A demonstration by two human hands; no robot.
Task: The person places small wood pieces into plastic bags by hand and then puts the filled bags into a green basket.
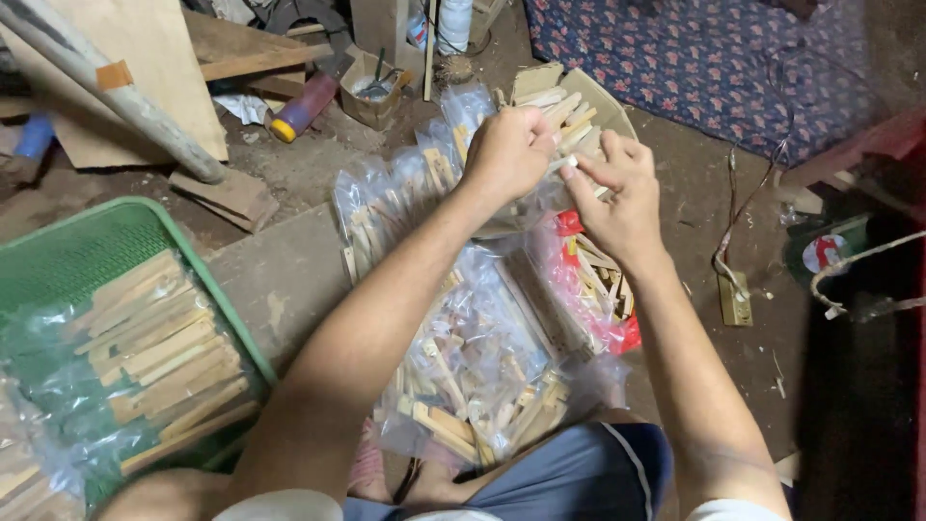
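My left hand (508,152) and my right hand (617,198) meet above a heap of clear plastic bags (473,357) filled with small pale wooden pieces. Both hands pinch a small light wooden piece (569,164) between their fingertips, with clear plastic of a bag hanging just below them. A red-tinted bag of wooden sticks (598,289) lies under my right wrist. Behind my hands a shallow beige container (598,101) holds more wooden pieces.
A green plastic basket (87,251) at the left holds bagged wooden sticks. Boards, a grey pipe (106,92), a red bottle (301,106) and a small box lie at the back. A blue flowered cloth (704,58) is at the back right; a power strip (735,299) lies on the floor.
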